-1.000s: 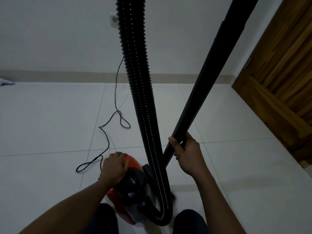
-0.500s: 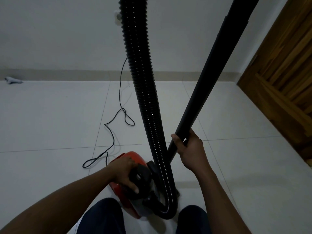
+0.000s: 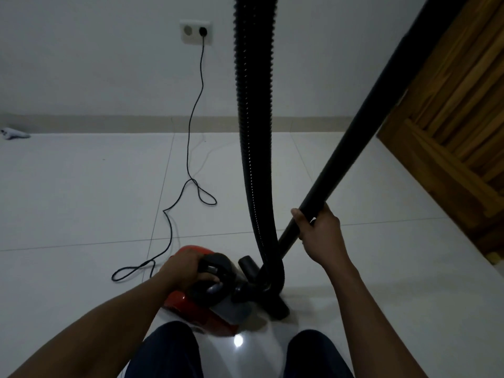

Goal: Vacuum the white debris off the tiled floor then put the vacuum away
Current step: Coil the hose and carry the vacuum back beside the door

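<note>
My left hand [image 3: 184,268] grips the handle [image 3: 215,266] of the red vacuum [image 3: 191,304] on the floor [image 3: 81,200] right in front of me, my right hand [image 3: 320,236] holds its black pipe [image 3: 357,137], I see no white bits nearby, but the cord [image 3: 188,148] is plugged in, so putting away is left.

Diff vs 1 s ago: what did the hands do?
Left hand slid from the top of the red vacuum body onto its black handle and grips it. Right hand still holds the wand; hose and looped cord unchanged.
</note>
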`<state>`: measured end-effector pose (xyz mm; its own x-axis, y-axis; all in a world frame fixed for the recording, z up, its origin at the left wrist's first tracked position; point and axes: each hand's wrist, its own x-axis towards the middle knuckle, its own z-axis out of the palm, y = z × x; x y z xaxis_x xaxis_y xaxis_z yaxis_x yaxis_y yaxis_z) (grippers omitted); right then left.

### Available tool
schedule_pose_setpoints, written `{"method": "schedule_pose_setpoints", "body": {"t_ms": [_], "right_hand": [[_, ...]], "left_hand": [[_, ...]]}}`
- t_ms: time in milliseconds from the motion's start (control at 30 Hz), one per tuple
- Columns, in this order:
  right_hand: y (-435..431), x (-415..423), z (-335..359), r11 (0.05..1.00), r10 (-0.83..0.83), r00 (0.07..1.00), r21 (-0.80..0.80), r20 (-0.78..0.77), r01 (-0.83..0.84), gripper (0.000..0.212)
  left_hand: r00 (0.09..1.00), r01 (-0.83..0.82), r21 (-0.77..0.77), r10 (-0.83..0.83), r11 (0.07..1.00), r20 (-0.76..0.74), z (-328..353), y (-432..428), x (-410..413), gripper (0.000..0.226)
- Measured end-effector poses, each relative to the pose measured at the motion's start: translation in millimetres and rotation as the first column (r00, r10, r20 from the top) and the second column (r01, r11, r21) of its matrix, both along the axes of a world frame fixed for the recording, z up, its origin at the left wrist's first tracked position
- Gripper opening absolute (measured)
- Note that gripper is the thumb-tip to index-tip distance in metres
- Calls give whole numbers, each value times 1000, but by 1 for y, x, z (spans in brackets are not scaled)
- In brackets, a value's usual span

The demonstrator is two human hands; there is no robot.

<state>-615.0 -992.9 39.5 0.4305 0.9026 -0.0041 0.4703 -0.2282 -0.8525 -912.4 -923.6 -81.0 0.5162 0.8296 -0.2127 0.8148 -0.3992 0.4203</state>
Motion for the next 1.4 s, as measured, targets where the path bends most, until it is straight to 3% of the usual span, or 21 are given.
{"method": "schedule_pose_setpoints", "body": {"t_ms": [267,467,567,700,900,1100,1200,1400], "right_hand": [[12,1,11,1000,18,1000,-4,17,-18,43],[8,-24,56,994,104,993,31,47,-106,41],[-10,-31,85,993,103,992,54,69,-107,37],[-62,-38,114,975,89,993,198,79,-103,23],[-110,-38,136,954,114,991,272,70,-129,23],[-80,5,168,966,66,998,250,8,-66,21],[-61,28,200,990,10,999,142,-31,-6,26],[-26,68,301,998,-13,998,61,-61,16,35]], "left_hand": [[930,-363,77,355,929,101,1,11,-15,61],[908,-414,169,419,894,10,71,23,-3,57],[908,-417,222,415,881,57,118,15,2,45],[891,-454,317,428,833,154,167,-9,3,57],[885,-462,479,423,746,195,210,-34,7,71],[886,-454,360,456,815,84,220,-2,41,74],[902,-421,267,430,867,29,232,11,66,73],[926,-372,168,377,913,2,338,28,126,72]]}}
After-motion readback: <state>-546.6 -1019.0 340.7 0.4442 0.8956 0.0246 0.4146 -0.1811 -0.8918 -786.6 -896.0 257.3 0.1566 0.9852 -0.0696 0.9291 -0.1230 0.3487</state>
